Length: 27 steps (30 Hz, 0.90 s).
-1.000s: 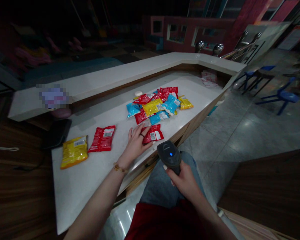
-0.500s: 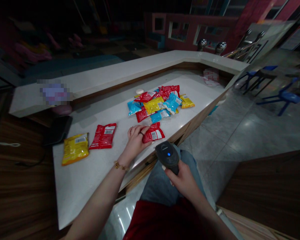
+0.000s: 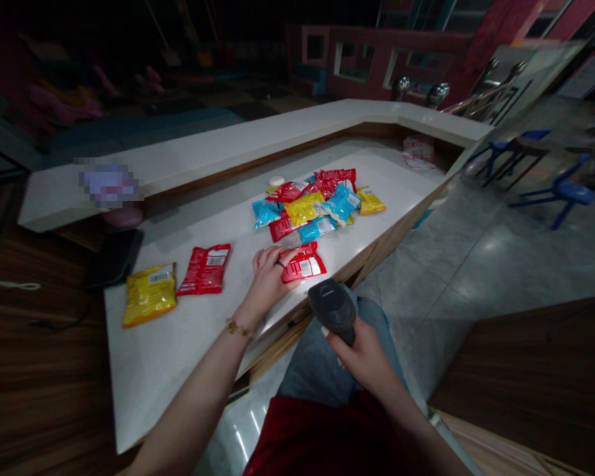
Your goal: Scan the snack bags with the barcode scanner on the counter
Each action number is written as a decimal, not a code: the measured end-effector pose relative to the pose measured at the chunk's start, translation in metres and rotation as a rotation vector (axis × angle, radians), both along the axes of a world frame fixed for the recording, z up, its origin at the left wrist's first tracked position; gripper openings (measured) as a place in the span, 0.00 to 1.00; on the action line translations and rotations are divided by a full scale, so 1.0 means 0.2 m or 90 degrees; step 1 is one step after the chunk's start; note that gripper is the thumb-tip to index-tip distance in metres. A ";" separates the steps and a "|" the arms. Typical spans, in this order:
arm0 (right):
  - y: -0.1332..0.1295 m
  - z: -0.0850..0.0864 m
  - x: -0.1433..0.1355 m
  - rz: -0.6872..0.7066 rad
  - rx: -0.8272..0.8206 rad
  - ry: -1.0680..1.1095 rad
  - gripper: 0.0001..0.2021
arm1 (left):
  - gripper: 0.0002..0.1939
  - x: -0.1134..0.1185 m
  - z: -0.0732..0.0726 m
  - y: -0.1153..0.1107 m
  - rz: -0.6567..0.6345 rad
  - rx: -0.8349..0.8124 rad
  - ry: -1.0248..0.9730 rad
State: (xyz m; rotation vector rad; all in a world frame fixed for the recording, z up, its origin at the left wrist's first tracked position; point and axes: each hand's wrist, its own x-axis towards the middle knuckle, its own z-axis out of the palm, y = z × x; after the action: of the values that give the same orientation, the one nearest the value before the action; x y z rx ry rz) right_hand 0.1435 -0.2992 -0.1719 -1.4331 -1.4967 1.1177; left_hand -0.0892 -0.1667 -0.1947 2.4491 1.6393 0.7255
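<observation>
My left hand (image 3: 272, 272) grips the left end of a red snack packet (image 3: 306, 262), which rests on the white counter (image 3: 248, 330) with its barcode facing up. In my right hand (image 3: 359, 354) is a dark barcode scanner (image 3: 332, 305), its head tilted toward that packet from just in front of the counter edge. Light falls on the packet, and the scanner's blue lamp is not lit. Just beyond lies a pile of red, blue and yellow packets, among them a yellow packet (image 3: 305, 209) and a blue packet (image 3: 342, 203).
To the left lie another red packet (image 3: 205, 270) and a large yellow packet (image 3: 150, 295). A black flat device (image 3: 114, 259) sits under the raised ledge (image 3: 203, 149). A crumpled plastic bag (image 3: 419, 151) lies at the far end. Blue chairs (image 3: 570, 190) stand on the floor at right.
The blue lamp on the scanner has gone out, and the red packet under my left hand looks more brightly lit. Both hands have stayed nearly in place.
</observation>
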 end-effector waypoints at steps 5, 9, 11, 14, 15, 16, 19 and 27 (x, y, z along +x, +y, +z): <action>-0.01 -0.01 0.00 -0.010 0.005 0.017 0.07 | 0.34 -0.02 -0.01 0.00 -0.005 0.010 -0.004; -0.01 -0.02 0.02 -0.006 -0.015 0.036 0.09 | 0.32 -0.05 0.04 -0.02 0.017 0.000 0.011; -0.01 -0.02 0.03 -0.006 -0.033 0.045 0.10 | 0.32 -0.10 0.08 -0.04 0.048 0.003 0.030; -0.01 -0.02 0.04 -0.005 -0.050 0.047 0.13 | 0.32 -0.21 0.14 -0.08 0.169 0.037 0.044; -0.01 -0.02 0.05 -0.002 -0.052 0.047 0.13 | 0.32 -0.25 0.16 -0.10 0.227 0.054 0.045; -0.01 -0.02 0.05 0.001 -0.053 0.048 0.13 | 0.32 -0.29 0.17 -0.13 0.288 0.069 0.047; -0.01 -0.02 0.05 0.007 -0.051 0.053 0.15 | 0.34 -0.42 0.17 -0.19 0.436 0.074 0.073; 0.00 -0.04 0.06 0.000 -0.040 0.067 0.14 | 0.40 -0.55 0.15 -0.23 0.525 -0.014 0.112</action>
State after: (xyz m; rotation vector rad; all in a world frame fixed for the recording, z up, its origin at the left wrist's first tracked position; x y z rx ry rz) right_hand 0.1553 -0.3001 -0.1799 -1.3941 -1.3981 1.2307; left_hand -0.1994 -0.2122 -0.1648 1.7911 2.7310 0.5465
